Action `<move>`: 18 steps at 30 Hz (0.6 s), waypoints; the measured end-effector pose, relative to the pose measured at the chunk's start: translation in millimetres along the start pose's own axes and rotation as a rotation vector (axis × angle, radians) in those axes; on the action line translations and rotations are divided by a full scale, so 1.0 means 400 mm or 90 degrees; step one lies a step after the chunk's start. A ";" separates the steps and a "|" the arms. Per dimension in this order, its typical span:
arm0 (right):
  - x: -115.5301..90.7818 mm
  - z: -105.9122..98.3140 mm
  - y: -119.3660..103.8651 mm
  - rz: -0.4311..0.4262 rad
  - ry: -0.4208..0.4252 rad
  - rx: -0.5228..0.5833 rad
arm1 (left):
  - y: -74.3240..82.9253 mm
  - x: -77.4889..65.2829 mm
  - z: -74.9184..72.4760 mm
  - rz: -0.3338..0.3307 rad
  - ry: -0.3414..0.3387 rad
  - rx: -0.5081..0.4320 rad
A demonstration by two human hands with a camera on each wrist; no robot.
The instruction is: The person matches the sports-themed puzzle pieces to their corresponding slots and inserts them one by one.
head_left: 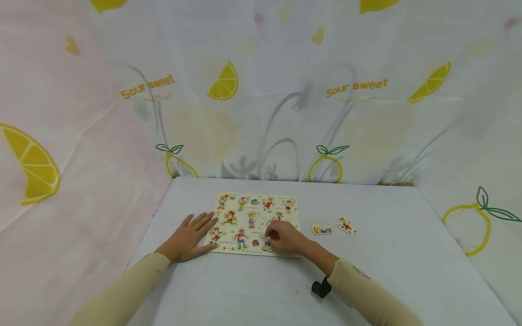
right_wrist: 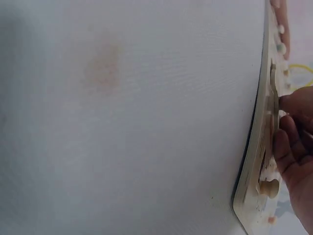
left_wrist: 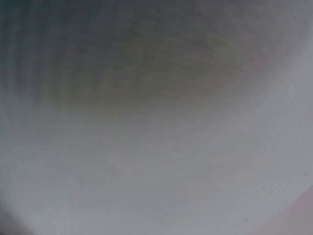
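A wooden knob puzzle board [head_left: 239,226] with sports figures lies on the white table. My left hand [head_left: 189,237] rests flat on its left side, fingers spread and straight. At the board's lower right, my right hand [head_left: 284,237] pinches a child-figure puzzle piece [head_left: 267,245] with thumb and fingers. In the right wrist view, the fingers [right_wrist: 288,152] touch a thin piece [right_wrist: 273,98] at the board's surface. A small wooden knob [right_wrist: 270,188] stands up near the corner. The right hand hides part of the board in the head view. The left wrist view is blurred.
Two loose figure pieces lie right of the board: one with yellow and blue [head_left: 322,229], one in red [head_left: 347,225]. A black device [head_left: 321,288] sits by the right sleeve. A lemon-print cloth [head_left: 261,113] stands behind the table.
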State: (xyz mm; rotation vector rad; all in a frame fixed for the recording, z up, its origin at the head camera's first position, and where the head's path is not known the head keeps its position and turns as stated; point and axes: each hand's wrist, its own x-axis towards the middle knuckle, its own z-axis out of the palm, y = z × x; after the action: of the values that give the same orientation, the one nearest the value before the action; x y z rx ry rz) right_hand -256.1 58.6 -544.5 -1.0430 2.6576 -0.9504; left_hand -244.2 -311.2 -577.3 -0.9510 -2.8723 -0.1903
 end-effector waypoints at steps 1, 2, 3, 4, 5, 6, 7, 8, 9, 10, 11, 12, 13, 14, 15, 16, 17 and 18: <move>-0.002 0.001 0.002 0.005 0.013 0.011 | 0.000 0.002 0.000 0.001 0.000 0.002; -0.004 0.001 0.002 0.014 0.022 0.022 | 0.000 0.003 0.001 0.002 0.000 0.004; -0.006 0.001 0.002 0.022 0.029 0.034 | -0.001 0.005 0.003 0.003 0.000 0.008; -0.007 0.000 0.001 0.026 0.032 0.040 | 0.000 0.006 0.002 0.004 0.001 0.014; -0.008 -0.001 -0.001 0.027 0.035 0.045 | 0.000 0.007 -0.001 0.004 0.001 0.017; -0.007 -0.001 -0.001 0.026 0.036 0.049 | 0.001 0.008 -0.005 0.005 0.002 0.020; -0.007 -0.001 -0.002 0.026 0.034 0.052 | 0.001 0.009 -0.007 0.006 0.003 0.021; -0.006 -0.002 -0.002 0.025 0.031 0.055 | 0.002 0.010 -0.009 0.006 0.004 0.020; -0.005 -0.002 -0.002 0.022 0.029 0.057 | 0.002 0.011 -0.012 0.006 0.005 0.019; -0.003 -0.001 -0.001 0.021 0.027 0.057 | 0.004 0.011 -0.014 0.006 0.004 0.018; -0.002 0.000 -0.001 0.022 0.026 0.060 | 0.004 0.011 -0.014 0.005 0.003 0.019; 0.000 0.002 0.001 0.028 0.023 0.064 | 0.005 0.011 -0.013 0.005 0.003 0.019; 0.001 0.004 0.002 0.036 0.020 0.064 | 0.006 0.011 -0.012 0.005 0.002 0.018; 0.002 0.007 0.003 0.043 0.019 0.067 | 0.007 0.010 -0.011 0.005 0.001 0.017; 0.003 0.010 0.004 0.049 0.018 0.068 | 0.007 0.008 -0.009 0.004 0.000 0.017; 0.004 0.013 0.004 0.056 0.017 0.068 | 0.007 0.007 -0.007 0.004 0.000 0.019; 0.004 0.015 0.003 0.060 0.017 0.069 | 0.006 0.006 -0.004 0.003 0.001 0.020; 0.005 0.017 0.003 0.062 0.016 0.065 | 0.005 0.004 -0.002 0.002 0.003 0.020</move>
State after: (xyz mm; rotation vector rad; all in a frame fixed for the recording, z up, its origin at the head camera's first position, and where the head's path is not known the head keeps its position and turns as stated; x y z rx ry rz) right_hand -255.9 54.4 -550.4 -0.8782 2.6218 -1.0726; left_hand -244.2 -308.7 -576.0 -0.9484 -2.8598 -0.1471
